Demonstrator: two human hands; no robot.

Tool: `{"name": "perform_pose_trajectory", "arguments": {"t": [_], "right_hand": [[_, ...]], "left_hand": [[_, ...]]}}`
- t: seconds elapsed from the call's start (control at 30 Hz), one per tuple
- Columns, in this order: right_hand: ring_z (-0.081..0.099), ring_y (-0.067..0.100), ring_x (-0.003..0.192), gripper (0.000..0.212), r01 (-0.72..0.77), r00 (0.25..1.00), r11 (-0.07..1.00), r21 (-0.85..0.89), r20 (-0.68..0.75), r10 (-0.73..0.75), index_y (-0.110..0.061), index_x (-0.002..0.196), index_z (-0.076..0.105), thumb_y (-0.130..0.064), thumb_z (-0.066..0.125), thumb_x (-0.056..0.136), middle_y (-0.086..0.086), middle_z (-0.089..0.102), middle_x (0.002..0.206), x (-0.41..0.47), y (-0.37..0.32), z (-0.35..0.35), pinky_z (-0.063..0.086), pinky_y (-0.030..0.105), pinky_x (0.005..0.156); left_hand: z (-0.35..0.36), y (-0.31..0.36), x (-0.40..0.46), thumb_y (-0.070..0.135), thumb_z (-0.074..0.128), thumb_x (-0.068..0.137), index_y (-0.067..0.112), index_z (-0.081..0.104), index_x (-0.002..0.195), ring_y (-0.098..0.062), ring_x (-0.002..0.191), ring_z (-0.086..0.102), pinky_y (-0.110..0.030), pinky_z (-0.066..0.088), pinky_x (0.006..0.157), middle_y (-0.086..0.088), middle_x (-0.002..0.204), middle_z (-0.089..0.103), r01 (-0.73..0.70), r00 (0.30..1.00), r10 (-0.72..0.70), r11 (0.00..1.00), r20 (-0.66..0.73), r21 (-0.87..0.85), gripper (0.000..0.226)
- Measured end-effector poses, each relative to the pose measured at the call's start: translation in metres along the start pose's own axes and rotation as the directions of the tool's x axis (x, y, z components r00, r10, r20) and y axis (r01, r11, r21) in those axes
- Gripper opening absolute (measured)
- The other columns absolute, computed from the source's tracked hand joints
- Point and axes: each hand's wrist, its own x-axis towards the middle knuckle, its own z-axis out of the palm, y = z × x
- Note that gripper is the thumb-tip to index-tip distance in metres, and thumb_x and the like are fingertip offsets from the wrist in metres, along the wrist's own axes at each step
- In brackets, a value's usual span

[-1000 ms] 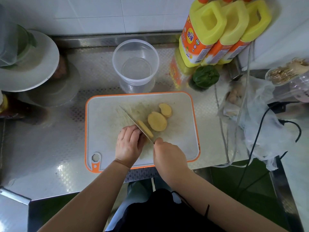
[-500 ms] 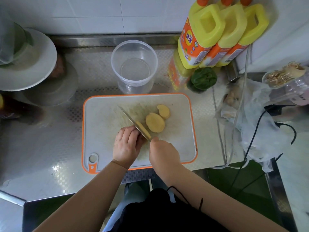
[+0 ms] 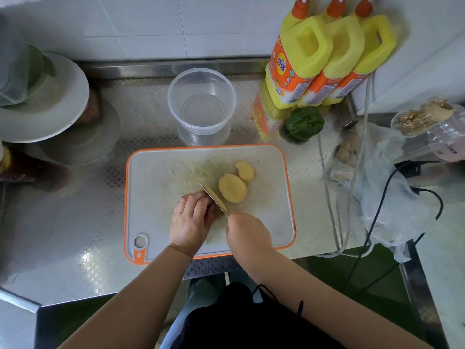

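A white cutting board [image 3: 156, 187] with an orange rim lies on the steel counter. On it lie two cut yellow potato slices [image 3: 232, 187], with a smaller piece [image 3: 245, 170] behind. My left hand [image 3: 190, 219] curls over the rest of the potato, which is mostly hidden under the fingers. My right hand [image 3: 247, 234] grips the handle of a knife [image 3: 201, 183]. Its blade runs diagonally along my left fingers, with a fresh slice [image 3: 218, 200] leaning on its right side.
A clear plastic tub [image 3: 201, 107] stands behind the board. Three yellow bottles [image 3: 324, 59] and a green pepper [image 3: 304, 122] are at the back right. Plastic bags [image 3: 387, 197] and black cables [image 3: 372, 222] lie on the right. A white plate [image 3: 50, 102] sits at the left.
The knife blade has stayed against my left fingers with the new slice on it. Both hands keep nearly the same place on the board; only the camera view shifted slightly.
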Motion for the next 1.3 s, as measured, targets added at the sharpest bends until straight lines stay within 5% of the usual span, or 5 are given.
{"name": "perform_pose_trajectory", "arguments": {"t": [0.63, 0.83, 1.0, 1.1, 1.3], "right_hand": [[0.059, 0.028, 0.102, 0.019, -0.028, 0.996, 1.0, 0.004, 0.089, 0.028, -0.005, 0.111, 0.055, -0.004, 0.047, 0.095, 0.012, 0.062, 0.109, 0.032, 0.005, 0.015, 0.047, 0.032, 0.08], [0.061, 0.028, 0.101, 0.02, -0.014, 0.998, 1.0, -0.011, 0.058, 0.015, -0.007, 0.113, 0.055, -0.007, 0.048, 0.095, 0.011, 0.065, 0.108, 0.036, 0.01, 0.023, 0.048, 0.033, 0.08], [0.062, 0.026, 0.087, 0.025, 0.068, 0.991, 0.998, -0.013, 0.115, -0.066, -0.01, 0.105, 0.055, -0.033, 0.046, 0.099, 0.004, 0.061, 0.087, 0.038, 0.015, 0.017, 0.043, 0.032, 0.067], [0.057, 0.022, 0.077, 0.044, 0.007, 0.979, 0.989, 0.148, 0.201, -0.037, -0.014, 0.09, 0.054, -0.056, 0.045, 0.093, 0.0, 0.056, 0.078, 0.031, 0.032, 0.004, 0.044, 0.034, 0.068], [0.061, 0.021, 0.087, 0.026, 0.132, 0.988, 0.953, 0.272, -0.109, -0.106, -0.015, 0.106, 0.066, -0.035, 0.053, 0.096, 0.002, 0.068, 0.093, 0.039, 0.046, -0.007, 0.047, 0.034, 0.075]], "left_hand": [[-0.001, 0.001, 0.001, 0.019, 0.049, 0.103, 0.01, 0.054, 0.101, -0.03, 0.088, 0.054, -0.039, 0.049, 0.076, -0.012, 0.1, 0.062, 0.004, 1.0, -0.004, 1.0, -0.004, 0.008, 0.01], [0.0, 0.0, 0.0, 0.017, 0.05, 0.102, 0.015, 0.053, 0.121, -0.029, 0.087, 0.051, -0.038, 0.046, 0.075, -0.005, 0.107, 0.051, -0.039, 0.999, 0.039, 0.996, 0.0, 0.075, 0.02], [0.001, -0.002, 0.001, 0.019, 0.048, 0.102, 0.019, 0.057, 0.121, -0.029, 0.087, 0.052, -0.04, 0.048, 0.073, -0.003, 0.106, 0.05, -0.039, 0.999, 0.039, 0.997, 0.005, 0.069, 0.021], [0.001, -0.001, 0.001, 0.016, 0.053, 0.099, 0.018, 0.057, 0.121, -0.028, 0.087, 0.052, -0.04, 0.048, 0.073, -0.002, 0.105, 0.05, -0.035, 0.999, 0.035, 0.998, 0.009, 0.055, 0.023], [-0.001, -0.002, 0.002, 0.013, 0.058, 0.095, 0.017, 0.058, 0.121, -0.029, 0.086, 0.053, -0.04, 0.049, 0.072, -0.003, 0.105, 0.049, -0.051, 0.999, 0.051, 0.997, 0.002, 0.062, 0.026]]}}
